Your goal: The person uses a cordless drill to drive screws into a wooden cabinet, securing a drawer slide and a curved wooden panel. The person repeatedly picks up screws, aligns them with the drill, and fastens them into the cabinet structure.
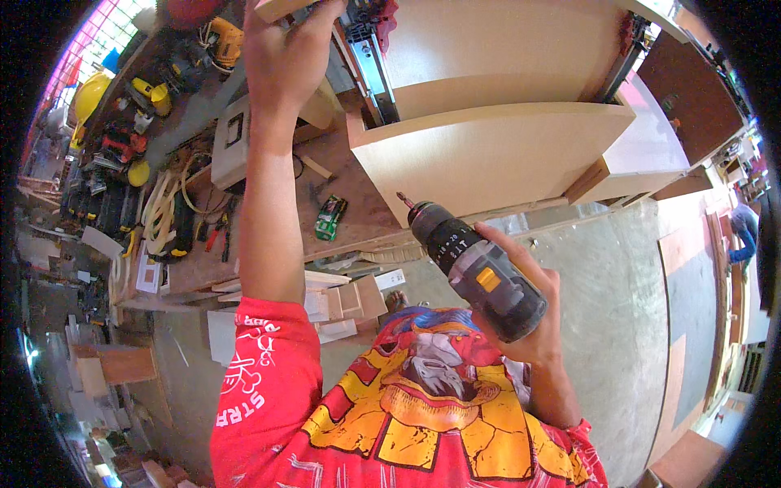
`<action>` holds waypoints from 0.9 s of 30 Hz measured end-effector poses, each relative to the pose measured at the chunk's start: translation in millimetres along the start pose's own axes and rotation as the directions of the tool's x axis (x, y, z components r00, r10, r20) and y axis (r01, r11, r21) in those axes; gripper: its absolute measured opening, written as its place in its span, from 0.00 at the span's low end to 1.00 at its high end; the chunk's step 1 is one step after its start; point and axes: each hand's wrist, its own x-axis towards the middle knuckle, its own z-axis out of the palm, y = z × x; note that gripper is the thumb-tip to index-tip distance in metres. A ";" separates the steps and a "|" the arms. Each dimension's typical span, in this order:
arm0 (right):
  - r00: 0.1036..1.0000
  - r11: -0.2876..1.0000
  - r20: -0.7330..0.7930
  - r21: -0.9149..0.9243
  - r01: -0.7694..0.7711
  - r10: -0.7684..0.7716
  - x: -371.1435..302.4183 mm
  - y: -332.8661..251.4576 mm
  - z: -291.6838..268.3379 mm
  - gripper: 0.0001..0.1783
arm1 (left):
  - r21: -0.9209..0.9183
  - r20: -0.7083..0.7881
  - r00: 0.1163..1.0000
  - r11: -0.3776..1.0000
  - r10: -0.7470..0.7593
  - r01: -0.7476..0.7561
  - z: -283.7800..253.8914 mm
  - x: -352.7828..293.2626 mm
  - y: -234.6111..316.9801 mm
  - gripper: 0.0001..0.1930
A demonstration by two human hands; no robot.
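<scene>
One cordless drill (480, 272), grey and black with a yellow switch and a thin metal bit, sits gripped in the right hand (533, 313), just near the pale, smooth-faced wooden drawer box (488, 150). The left hand (285, 53) reaches far up and grips a pale board (281, 8) beside one of two metal slide rails (373, 61).

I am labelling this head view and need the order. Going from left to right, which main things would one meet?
Yellow hard hat → coiled pale hose → left hand on a wooden piece → green box → cordless drill in the right hand → plywood cabinet → brown board.
</scene>
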 end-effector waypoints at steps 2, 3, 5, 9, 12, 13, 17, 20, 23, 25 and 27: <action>0.999 1.000 -0.030 0.016 -0.027 0.027 -0.8 -0.7 2.3 0.45 | 0.098 -0.035 0.998 0.994 0.056 -0.052 1.5 -0.5 -3.4 0.19; 0.999 1.000 -0.041 0.010 -0.027 0.028 -1.7 2.4 2.9 0.45 | 0.054 -0.029 0.999 0.998 0.021 -0.019 2.5 -1.6 -0.4 0.19; 0.998 0.999 -0.054 -0.025 -0.029 0.028 -2.2 4.7 3.4 0.45 | -0.033 -0.014 0.999 0.998 -0.049 0.049 3.5 -2.5 9.5 0.19; 0.997 0.986 -0.067 -0.168 0.011 -0.022 0.9 2.7 8.1 0.44 | -0.112 0.086 0.990 0.986 -0.116 0.125 -6.9 4.9 8.6 0.21; 0.999 0.990 -0.042 -0.134 -0.038 0.033 1.8 11.8 13.7 0.43 | -0.180 0.189 0.974 0.970 -0.126 0.161 -17.2 1.9 8.1 0.31; 0.998 0.987 -0.029 -0.152 -0.051 0.047 1.4 19.3 14.3 0.43 | -0.235 0.206 0.977 0.967 -0.050 0.099 -19.9 -3.2 6.9 0.36; 0.997 0.942 0.016 -0.330 -0.067 0.077 -17.3 25.6 2.8 0.44 | 0.113 0.020 0.940 0.935 -0.341 0.337 -88.6 -49.4 -23.7 0.28; 0.995 0.927 -0.008 -0.363 -0.092 0.095 -25.2 30.4 7.9 0.45 | 0.563 -0.060 0.937 0.764 -0.345 0.317 -149.2 -146.2 -137.8 0.16; 0.990 0.937 0.057 -0.335 -0.101 0.128 -20.5 35.0 5.7 0.46 | 0.874 0.033 0.814 0.413 -0.579 0.258 -222.4 -297.9 -219.9 0.16; 0.982 0.939 0.053 -0.308 -0.155 0.180 -17.4 36.8 11.2 0.46 | 0.842 -0.039 0.646 0.323 -0.762 0.432 -197.7 -356.8 -216.1 0.18; 0.977 0.937 0.072 -0.307 -0.168 0.199 -15.5 36.2 16.6 0.46 | 0.803 -0.052 0.550 0.292 -0.834 0.519 -193.5 -401.0 -223.5 0.18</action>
